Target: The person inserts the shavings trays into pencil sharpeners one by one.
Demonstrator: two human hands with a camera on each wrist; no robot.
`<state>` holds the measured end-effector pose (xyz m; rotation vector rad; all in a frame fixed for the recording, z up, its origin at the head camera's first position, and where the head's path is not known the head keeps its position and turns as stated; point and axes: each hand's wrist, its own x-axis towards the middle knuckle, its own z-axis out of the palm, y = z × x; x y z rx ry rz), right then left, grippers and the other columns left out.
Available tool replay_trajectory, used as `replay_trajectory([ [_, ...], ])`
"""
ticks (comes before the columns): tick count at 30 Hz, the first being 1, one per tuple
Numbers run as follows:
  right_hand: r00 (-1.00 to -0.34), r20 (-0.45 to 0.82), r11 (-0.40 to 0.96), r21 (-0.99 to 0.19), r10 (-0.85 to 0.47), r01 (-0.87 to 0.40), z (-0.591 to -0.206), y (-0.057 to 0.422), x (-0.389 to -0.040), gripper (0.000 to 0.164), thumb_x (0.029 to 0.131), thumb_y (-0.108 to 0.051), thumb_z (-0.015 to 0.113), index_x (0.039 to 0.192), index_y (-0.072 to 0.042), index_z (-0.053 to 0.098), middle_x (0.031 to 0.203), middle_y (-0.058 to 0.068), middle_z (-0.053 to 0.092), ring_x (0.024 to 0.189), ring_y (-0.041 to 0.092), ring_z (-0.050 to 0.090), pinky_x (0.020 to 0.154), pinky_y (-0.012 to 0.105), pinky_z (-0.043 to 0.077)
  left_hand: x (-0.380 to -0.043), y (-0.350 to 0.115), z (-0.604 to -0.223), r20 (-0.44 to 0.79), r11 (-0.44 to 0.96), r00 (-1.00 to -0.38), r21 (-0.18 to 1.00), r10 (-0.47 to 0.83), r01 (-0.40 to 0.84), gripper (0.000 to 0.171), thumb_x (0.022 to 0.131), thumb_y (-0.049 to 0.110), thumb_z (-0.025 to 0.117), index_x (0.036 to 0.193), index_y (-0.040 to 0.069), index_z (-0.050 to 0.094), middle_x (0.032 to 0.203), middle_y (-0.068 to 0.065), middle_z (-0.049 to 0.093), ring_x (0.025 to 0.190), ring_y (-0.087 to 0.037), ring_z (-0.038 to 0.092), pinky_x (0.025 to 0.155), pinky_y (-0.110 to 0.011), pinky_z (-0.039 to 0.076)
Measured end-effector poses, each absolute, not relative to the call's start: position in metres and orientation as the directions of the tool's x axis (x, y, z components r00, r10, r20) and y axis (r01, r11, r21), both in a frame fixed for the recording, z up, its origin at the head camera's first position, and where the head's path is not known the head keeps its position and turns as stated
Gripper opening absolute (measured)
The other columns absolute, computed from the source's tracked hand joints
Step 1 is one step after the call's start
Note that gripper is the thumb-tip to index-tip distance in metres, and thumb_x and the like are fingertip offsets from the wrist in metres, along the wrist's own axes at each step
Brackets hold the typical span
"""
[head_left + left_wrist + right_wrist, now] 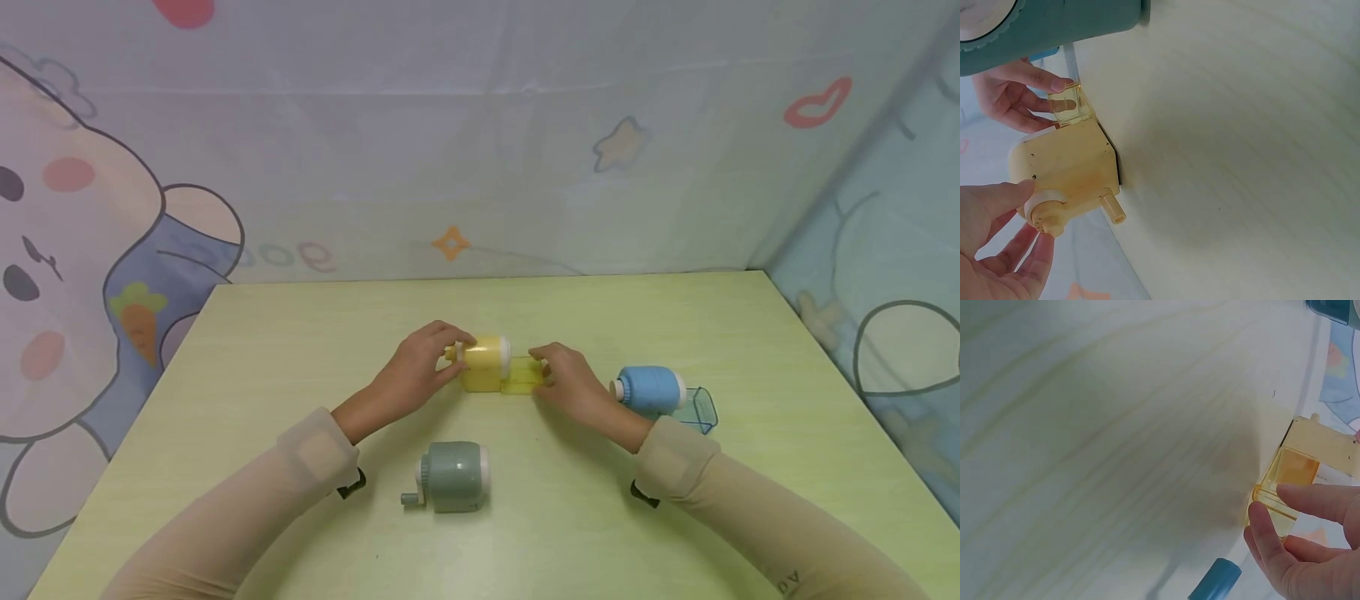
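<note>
A yellow crank pencil sharpener (483, 371) sits on the table with its see-through yellow shavings drawer (517, 383) pulled out to the right. My left hand (408, 371) holds the sharpener's crank end, thumb and fingers on either side of the body. In the left wrist view the crank handle (1113, 208) sticks out beside those fingers. With thumb and fingertips, my right hand (573, 382) pinches the drawer near its outer end. The right wrist view shows the drawer (1297, 470) still lined up with the yellow body.
Nearer to me lies a grey-green pencil sharpener (456, 477), its crank toward the left. A blue pencil sharpener (651, 388) stands beyond my right wrist, its clear drawer (701, 410) drawn out. A printed cloth (525, 167) hangs behind the pale table (300, 333).
</note>
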<state>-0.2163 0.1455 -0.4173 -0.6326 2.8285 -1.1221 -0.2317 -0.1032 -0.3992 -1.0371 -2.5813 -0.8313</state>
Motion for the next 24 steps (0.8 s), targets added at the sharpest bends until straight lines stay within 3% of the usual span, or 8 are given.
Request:
replay_trajectory([
  [24,-0.913,0.145,0.673,-0.634,-0.381,-0.381,-0.415,0.131,-0.221,0.05,0.074,0.008,0.068,0.119,0.012,0.047,0.114,0.025,0.051,0.092,0.033,0.055,0.076,0.037,0.05,-0.233,-0.103,-0.399,0.391,0.597,-0.733,0.427,0.556,0.68,0.031,0.079,0.012,0.071,0.109,0.013,0.06,0.106,0.002,0.054,0.093,-0.013,0.053,0.073,-0.023,0.048],
])
